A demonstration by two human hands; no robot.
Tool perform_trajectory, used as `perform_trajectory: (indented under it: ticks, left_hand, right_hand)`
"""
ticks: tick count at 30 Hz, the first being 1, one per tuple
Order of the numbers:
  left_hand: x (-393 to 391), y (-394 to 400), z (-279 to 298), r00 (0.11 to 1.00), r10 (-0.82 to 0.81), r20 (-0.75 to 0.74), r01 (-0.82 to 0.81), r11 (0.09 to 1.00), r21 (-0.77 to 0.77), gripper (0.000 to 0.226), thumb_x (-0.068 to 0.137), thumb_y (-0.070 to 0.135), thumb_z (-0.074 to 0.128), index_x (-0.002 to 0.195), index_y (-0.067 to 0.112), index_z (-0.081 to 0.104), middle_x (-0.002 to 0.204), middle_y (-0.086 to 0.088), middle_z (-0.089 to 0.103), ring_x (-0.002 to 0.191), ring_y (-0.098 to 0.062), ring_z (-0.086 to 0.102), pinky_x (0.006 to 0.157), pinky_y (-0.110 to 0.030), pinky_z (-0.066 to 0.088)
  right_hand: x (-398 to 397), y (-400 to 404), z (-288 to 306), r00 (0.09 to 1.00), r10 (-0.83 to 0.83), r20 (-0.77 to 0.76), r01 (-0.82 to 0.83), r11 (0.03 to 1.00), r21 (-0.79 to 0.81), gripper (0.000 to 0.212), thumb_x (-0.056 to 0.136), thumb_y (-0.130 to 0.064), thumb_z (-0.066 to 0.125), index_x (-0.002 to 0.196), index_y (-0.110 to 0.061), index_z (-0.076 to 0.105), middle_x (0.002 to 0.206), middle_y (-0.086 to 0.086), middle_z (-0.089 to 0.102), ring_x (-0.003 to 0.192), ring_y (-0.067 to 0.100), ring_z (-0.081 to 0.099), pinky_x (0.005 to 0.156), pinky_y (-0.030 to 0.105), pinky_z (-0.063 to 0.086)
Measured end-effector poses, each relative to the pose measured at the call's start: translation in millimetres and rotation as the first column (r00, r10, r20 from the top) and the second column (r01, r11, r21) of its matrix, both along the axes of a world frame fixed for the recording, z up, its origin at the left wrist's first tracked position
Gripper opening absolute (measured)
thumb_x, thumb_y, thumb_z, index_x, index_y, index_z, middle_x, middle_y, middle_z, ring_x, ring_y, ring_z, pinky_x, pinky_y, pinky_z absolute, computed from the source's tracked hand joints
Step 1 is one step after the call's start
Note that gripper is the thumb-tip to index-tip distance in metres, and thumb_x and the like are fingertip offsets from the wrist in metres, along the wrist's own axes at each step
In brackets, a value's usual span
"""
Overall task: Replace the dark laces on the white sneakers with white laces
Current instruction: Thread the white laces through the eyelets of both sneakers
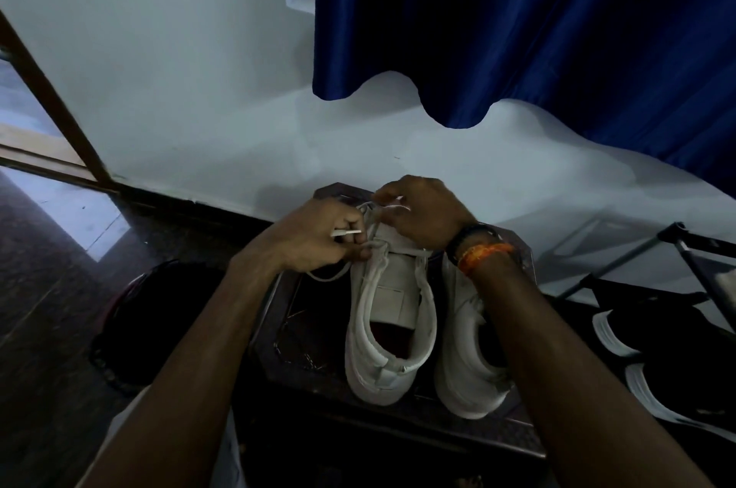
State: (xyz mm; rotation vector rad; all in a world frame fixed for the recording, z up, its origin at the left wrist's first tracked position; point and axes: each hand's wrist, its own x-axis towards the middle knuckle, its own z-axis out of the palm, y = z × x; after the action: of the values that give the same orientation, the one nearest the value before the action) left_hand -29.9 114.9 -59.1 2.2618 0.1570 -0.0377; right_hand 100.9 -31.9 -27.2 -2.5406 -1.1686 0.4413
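Under my fingers stood the left white sneaker (390, 312); my left hand (318, 240) pinched one white lace (346, 233) tip, my right hand (422, 216) pinched the other end above the tongue.

Two sneakers (392, 328) stand side by side on a low table (286, 332), a wall (179, 69) behind, a bag (159, 312) left, other shoes (669, 360) right.

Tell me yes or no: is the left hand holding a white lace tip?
Yes: the left hand pinches the lace tip, which sticks out between its fingers beside the left sneaker.
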Motion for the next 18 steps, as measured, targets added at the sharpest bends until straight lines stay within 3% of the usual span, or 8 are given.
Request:
perform_trajectory:
  ticks: [2,4,6,8,11,14,16,18]
  left_hand:
    - [0.7,0.4,-0.9,1.0,-0.008,0.016,0.008,1.0,0.001,0.016,0.084,0.032,0.081,0.086,0.018,0.073,0.082,0.005,0.073,0.08,-0.01,0.067,0.076,-0.03,0.052]
    - [1.2,1.9,-2.2,0.999,-0.021,0.031,0.022,1.0,-0.02,0.012,0.086,0.03,0.079,0.085,0.02,0.072,0.085,0.007,0.073,0.084,-0.01,0.068,0.083,-0.039,0.054]
    - [0.3,4.4,-2.4,0.997,-0.06,0.046,0.064,0.994,-0.083,0.009,0.09,0.026,0.075,0.085,0.021,0.07,0.084,0.008,0.072,0.085,-0.011,0.068,0.086,-0.041,0.053]
    - [-2.8,7.9,0.0,0.995,-0.091,0.051,0.1,0.976,-0.193,0.008,0.093,0.021,0.071,0.086,0.019,0.069,0.085,0.007,0.071,0.085,-0.012,0.067,0.085,-0.038,0.051]
    - [-9.3,14.8,6.0,0.991,-0.07,0.115,0.109,0.919,-0.38,0.007,0.095,0.009,0.066,0.09,0.005,0.064,0.091,-0.003,0.07,0.086,-0.013,0.063,0.084,-0.035,0.048]
    - [-15.0,20.9,13.7,0.97,-0.019,0.241,0.159,0.8,-0.579,0.011,0.097,0.006,0.057,0.091,-0.003,0.055,0.111,-0.022,0.071,0.097,-0.026,0.067,0.086,-0.038,0.053]
    - [-16.8,22.6,17.5,0.955,0.03,0.294,0.187,0.708,-0.681,0.008,0.099,0.007,0.05,0.093,0.002,0.051,0.114,-0.025,0.07,0.108,-0.036,0.066,0.09,-0.04,0.054]
    - [-17.8,24.2,18.9,0.945,0.097,0.313,0.177,0.651,-0.738,0.006,0.097,0.008,0.048,0.092,0.004,0.049,0.105,-0.024,0.072,0.107,-0.039,0.066,0.092,-0.044,0.054]
  right_hand:
    - [-0.4,10.1,-6.6,0.999,0.039,-0.02,-0.04,0.996,-0.08,0.049,0.088,-0.048,0.057,0.134,-0.032,0.061,0.135,0.0,0.062,0.126,0.027,0.052,0.109,0.042,0.041]
    - [-1.3,16.5,-9.8,0.996,0.076,-0.053,-0.083,0.988,-0.133,0.054,0.084,-0.05,0.049,0.137,-0.041,0.056,0.139,-0.002,0.06,0.131,0.029,0.048,0.11,0.049,0.04]
    - [-1.3,20.5,-8.6,0.991,0.116,-0.073,-0.125,0.981,-0.148,0.049,0.081,-0.046,0.048,0.129,-0.042,0.062,0.132,0.0,0.065,0.123,0.028,0.055,0.105,0.046,0.046]
    - [0.1,23.3,-6.6,0.992,0.115,-0.06,-0.122,0.981,-0.15,0.032,0.085,-0.035,0.06,0.115,-0.031,0.072,0.119,0.004,0.07,0.11,0.027,0.061,0.095,0.041,0.052]
    - [5.3,22.2,-6.4,0.996,0.063,0.061,-0.058,0.995,-0.086,0.023,0.086,-0.032,0.07,0.107,-0.024,0.074,0.113,0.005,0.07,0.104,0.027,0.063,0.084,0.032,0.049]
    - [10.2,11.7,2.6,0.987,-0.09,0.135,0.077,0.992,0.098,0.016,0.085,-0.034,0.073,0.093,-0.021,0.073,0.102,0.005,0.072,0.097,0.026,0.065,0.081,0.033,0.051]
    - [13.5,0.9,14.1,0.969,-0.246,-0.022,0.242,0.928,0.282,0.018,0.084,-0.035,0.075,0.083,-0.018,0.07,0.089,0.004,0.075,0.085,0.021,0.071,0.079,0.037,0.057]
    - [12.9,-8.0,27.0,0.871,-0.323,-0.371,0.472,0.759,0.448,0.013,0.086,-0.023,0.074,0.084,-0.011,0.069,0.085,0.01,0.076,0.073,0.022,0.075,0.073,0.04,0.062]
